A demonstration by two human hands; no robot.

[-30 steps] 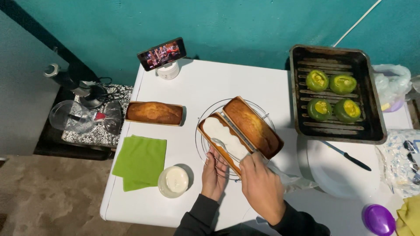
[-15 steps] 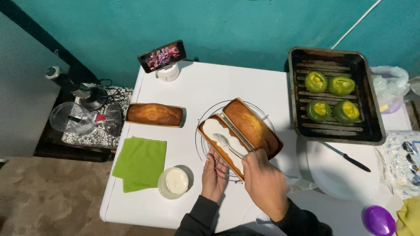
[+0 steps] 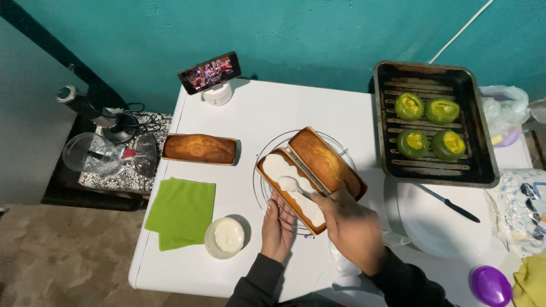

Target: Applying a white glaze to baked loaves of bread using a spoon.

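I see the white tabletop (image 3: 318,108) carrying a round wire rack (image 3: 267,170). On the rack lie two cake halves, touching along one long edge. The far half (image 3: 325,162) is bare. The near half (image 3: 293,190) is mostly covered in white cream, so I judge spreading well advanced, with its edges left. My right hand (image 3: 351,230) has its fingers closed on a spreader (image 3: 293,185) that rests on the cream. My left hand (image 3: 277,230), fingers loosely extended, touches the rack's near rim.
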